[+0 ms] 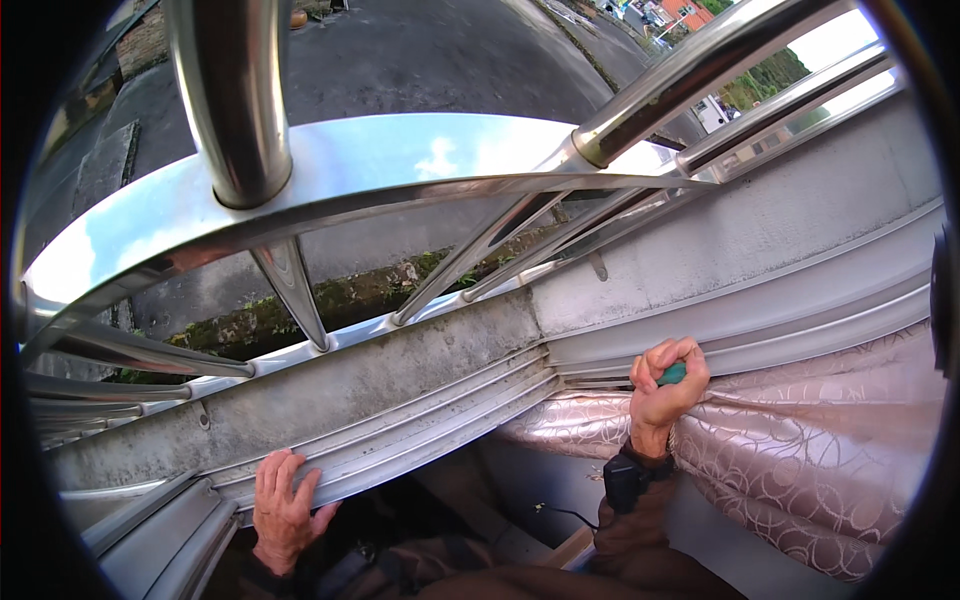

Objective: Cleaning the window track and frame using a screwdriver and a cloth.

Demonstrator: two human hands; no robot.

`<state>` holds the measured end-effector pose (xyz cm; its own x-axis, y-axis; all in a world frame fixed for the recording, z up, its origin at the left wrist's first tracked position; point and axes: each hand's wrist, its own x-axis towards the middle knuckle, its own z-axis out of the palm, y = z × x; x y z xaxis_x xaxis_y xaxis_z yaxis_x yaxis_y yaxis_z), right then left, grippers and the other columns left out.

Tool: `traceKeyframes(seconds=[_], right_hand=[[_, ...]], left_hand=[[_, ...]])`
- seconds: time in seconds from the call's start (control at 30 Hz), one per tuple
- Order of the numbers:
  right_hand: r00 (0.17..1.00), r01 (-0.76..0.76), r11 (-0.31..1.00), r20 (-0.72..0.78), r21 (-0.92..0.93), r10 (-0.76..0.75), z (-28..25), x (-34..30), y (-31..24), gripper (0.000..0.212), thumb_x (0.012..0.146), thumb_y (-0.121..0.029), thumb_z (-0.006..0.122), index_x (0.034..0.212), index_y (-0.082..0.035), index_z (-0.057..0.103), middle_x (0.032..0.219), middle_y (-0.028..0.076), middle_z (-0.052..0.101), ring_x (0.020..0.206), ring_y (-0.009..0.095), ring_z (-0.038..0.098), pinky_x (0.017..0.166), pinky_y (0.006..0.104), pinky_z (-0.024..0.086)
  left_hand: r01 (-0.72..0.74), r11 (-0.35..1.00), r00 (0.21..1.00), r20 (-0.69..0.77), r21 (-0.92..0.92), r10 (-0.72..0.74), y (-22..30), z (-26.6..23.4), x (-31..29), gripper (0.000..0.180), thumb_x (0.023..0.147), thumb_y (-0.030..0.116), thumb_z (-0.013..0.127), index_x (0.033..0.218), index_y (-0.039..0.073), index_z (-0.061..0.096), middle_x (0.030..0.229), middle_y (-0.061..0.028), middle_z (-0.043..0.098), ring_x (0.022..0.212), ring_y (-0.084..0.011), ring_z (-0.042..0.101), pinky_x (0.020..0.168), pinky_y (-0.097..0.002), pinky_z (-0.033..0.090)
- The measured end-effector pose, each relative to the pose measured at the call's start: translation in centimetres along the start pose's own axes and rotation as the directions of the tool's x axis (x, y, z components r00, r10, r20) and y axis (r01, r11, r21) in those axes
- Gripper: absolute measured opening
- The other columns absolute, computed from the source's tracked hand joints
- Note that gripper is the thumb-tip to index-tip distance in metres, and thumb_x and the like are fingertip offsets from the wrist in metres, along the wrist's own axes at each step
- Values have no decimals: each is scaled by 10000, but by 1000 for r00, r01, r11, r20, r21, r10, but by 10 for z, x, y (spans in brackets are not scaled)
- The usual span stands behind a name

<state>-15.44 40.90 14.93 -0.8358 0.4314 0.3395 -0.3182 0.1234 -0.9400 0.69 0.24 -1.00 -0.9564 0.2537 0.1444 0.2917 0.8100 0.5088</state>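
My left hand (pixel 285 508) rests on the grey metal window track (pixel 430 425) at the lower left, its fingers stretched over the ridges and its thumb apart. Closed in a fist, my right hand (pixel 668 390) is near the corner where the track meets the side frame (pixel 740 335). A small green thing (pixel 672 374) shows between its fingers; most of it is hidden, so its kind cannot be told. A dark band (pixel 630 478) is around my right wrist. Just beside that hand hangs a shiny pink curtain (pixel 790 460) with a ring pattern.
A shiny steel guard with a broad curved rail (pixel 430 150) and thick upright bars (pixel 235 100) stands outside the window. Under it runs a stained concrete sill (pixel 370 375). Far below lie grey paved ground (pixel 420 65) and a mossy ledge (pixel 330 305).
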Motion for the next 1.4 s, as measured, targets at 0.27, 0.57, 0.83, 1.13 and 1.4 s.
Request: traceKeyframes(seconds=[0.27,0.57,0.83,1.13,1.4], right_hand=[[996,64,992,64,-107,-57,12,-4,-4,400,987,-282,366,700,-8,423,565,84,409,415,108,292,393,269,269],[952,289,949,-66,-123,-298,-6,-57,7,425,1020,-310,375,717,-18,432,596,79,417,420,116,314,388,267,274],[980,200,951,51,-235,-193,-1,-35,10,563,1025,-552,522,979,9,543,756,65,490,604,135,496,532,264,402],[908,402,888,220,-223,-356,-19,-31,15,408,1055,-383,542,1106,22,515,918,108,572,686,147,557,628,292,477],[916,388,816,277,-428,-290,-11,-14,21,340,947,-344,743,1034,-43,613,785,64,648,677,174,621,625,304,500]], left_hand=[[0,999,1000,13,36,0,2,-2,3,559,542,224,882,1019,30,665,1218,-173,548,1223,-402,513,1059,-567,397],[6,1000,1000,2,-9,-6,9,-5,9,554,594,249,886,1048,33,652,1195,-164,558,1202,-397,526,1045,-568,404],[-117,863,976,106,-491,192,99,5,105,401,863,204,768,1192,19,633,1122,-159,632,1062,-356,615,902,-436,514],[-247,582,912,16,-775,409,188,103,237,330,1005,177,585,1284,2,598,1121,-222,643,1041,-413,629,886,-457,519],[-270,533,835,80,-802,544,200,121,277,311,1003,300,588,1023,0,668,822,-253,648,798,-456,630,706,-505,485]])
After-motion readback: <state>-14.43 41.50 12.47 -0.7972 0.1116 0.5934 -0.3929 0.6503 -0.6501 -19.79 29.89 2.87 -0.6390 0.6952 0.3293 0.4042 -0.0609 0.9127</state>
